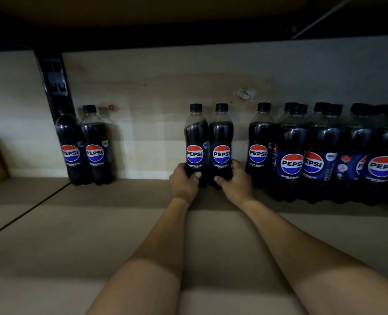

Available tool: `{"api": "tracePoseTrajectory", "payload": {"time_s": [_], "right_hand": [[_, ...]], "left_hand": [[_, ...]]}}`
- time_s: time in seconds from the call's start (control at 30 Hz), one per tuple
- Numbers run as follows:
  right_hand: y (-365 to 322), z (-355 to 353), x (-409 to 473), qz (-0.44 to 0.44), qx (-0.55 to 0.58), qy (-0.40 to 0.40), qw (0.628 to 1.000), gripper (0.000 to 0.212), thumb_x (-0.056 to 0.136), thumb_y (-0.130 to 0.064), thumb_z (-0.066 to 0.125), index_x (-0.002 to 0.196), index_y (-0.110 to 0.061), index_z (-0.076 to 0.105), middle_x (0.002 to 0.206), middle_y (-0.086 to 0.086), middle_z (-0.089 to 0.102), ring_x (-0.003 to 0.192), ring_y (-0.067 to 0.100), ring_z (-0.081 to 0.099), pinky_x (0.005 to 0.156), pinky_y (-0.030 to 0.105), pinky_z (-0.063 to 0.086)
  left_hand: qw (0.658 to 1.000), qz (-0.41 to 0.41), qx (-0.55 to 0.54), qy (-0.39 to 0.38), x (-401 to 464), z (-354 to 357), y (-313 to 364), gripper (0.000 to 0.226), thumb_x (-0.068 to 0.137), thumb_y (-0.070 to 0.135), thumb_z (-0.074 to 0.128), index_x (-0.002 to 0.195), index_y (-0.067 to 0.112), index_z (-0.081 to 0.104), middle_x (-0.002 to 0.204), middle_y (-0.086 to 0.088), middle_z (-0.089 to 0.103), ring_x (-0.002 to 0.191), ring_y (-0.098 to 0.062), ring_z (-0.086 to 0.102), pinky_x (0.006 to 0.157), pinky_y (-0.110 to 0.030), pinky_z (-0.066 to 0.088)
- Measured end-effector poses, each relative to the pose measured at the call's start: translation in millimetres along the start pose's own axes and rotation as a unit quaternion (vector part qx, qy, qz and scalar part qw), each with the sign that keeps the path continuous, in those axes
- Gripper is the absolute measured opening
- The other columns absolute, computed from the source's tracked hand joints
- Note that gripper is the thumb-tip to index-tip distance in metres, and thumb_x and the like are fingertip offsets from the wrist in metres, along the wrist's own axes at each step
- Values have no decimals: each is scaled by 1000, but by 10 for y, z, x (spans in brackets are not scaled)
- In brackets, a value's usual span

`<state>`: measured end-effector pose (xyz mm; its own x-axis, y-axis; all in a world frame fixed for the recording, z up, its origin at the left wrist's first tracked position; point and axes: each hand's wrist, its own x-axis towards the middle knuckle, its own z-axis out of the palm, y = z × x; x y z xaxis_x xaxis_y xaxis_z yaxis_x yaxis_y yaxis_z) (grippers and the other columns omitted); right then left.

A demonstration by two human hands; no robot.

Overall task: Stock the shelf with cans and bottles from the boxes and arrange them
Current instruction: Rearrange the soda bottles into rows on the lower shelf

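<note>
Against the back wall [165, 92], left hand [184, 181] and right hand [235, 181] each grip one upright bottle [195, 142], [221, 144] low down, fingers curled around it.

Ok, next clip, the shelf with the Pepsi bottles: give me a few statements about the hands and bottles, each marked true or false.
1. Each hand grips one bottle near its base: the left hand the left bottle, the right hand the right bottle. True.
2. The two held bottles lie on their sides. False: both stand upright on the shelf board.
3. A pair of bottles stands apart at the left, by the dark upright post. True.
4. The bottles' caps are red. False: the caps are dark.
5. The largest group of bottles is left of the hands. False: it is right of them.
</note>
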<state>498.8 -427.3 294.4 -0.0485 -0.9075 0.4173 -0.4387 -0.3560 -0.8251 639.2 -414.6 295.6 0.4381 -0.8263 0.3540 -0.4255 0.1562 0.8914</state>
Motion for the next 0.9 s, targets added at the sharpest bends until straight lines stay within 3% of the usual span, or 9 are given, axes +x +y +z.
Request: {"api": "tracePoseTrajectory", "payload": {"time_s": [0.07, 0.17, 0.3, 0.47, 0.63, 0.8, 0.9], "right_hand": [[-43, 59, -44, -2, -8, -11, 1000, 59, 80, -15, 76, 132, -15, 50, 127, 9, 62, 120, 27, 57, 103, 34, 45], [-150, 161, -134, 10, -7, -39, 999, 59, 83, -11, 74, 135, -13, 46, 129, 7, 60, 119, 24, 58, 97, 27, 44], [-357, 362, -298, 3, 8, -73, 997, 65, 84, -11, 74, 140, -13, 42, 133, 8, 58, 122, 26, 55, 101, 33, 44], [-632, 774, -567, -26, 61, -121, 990, 64, 83, -2, 71, 137, -14, 40, 121, -1, 57, 118, 23, 57, 104, 44, 46], [-909, 1143, -824, -59, 74, -156, 983, 60, 86, -8, 70, 137, -16, 38, 119, -10, 51, 111, 15, 55, 96, 29, 44], [-1163, 1429, -1032, -82, 64, -166, 981, 63, 84, -11, 73, 137, -13, 40, 129, 3, 60, 114, 22, 58, 87, 24, 43], [-1271, 1498, -1115, -86, 56, -164, 981, 65, 82, -10, 75, 138, -11, 41, 127, 6, 62, 111, 23, 60, 85, 23, 44]], "left_hand": [[1000, -6, -2, 11, -29, -86, -23, 40, 88, 9, 67, 126, 4, 58, 121, -14, 66, 113, -30, 60, 89, -26, 42], [1000, -13, -19, 18, -47, -267, -94, 39, 87, 7, 67, 126, 4, 58, 120, -13, 66, 113, -29, 60, 91, -28, 44], [999, -23, -16, 29, -92, -652, -219, 38, 88, 9, 66, 125, 8, 58, 119, -10, 67, 111, -26, 61, 95, -32, 48], [997, -24, 0, 73, -189, -1266, -366, 39, 88, 7, 67, 126, 9, 60, 117, -9, 68, 106, -18, 62, 83, -17, 41], [994, -28, 28, 101, -235, -1862, -558, 45, 86, 9, 69, 129, 11, 59, 122, -12, 66, 116, -26, 60, 100, -28, 44], [995, -16, 9, 100, -246, -2319, -868, 58, 76, 23, 65, 131, 12, 56, 124, -4, 66, 117, -18, 60, 104, -43, 46], [995, -23, -17, 100, -283, -2488, -927, 55, 79, 15, 68, 132, 11, 55, 124, -1, 65, 116, -15, 59, 106, -42, 45]]}}
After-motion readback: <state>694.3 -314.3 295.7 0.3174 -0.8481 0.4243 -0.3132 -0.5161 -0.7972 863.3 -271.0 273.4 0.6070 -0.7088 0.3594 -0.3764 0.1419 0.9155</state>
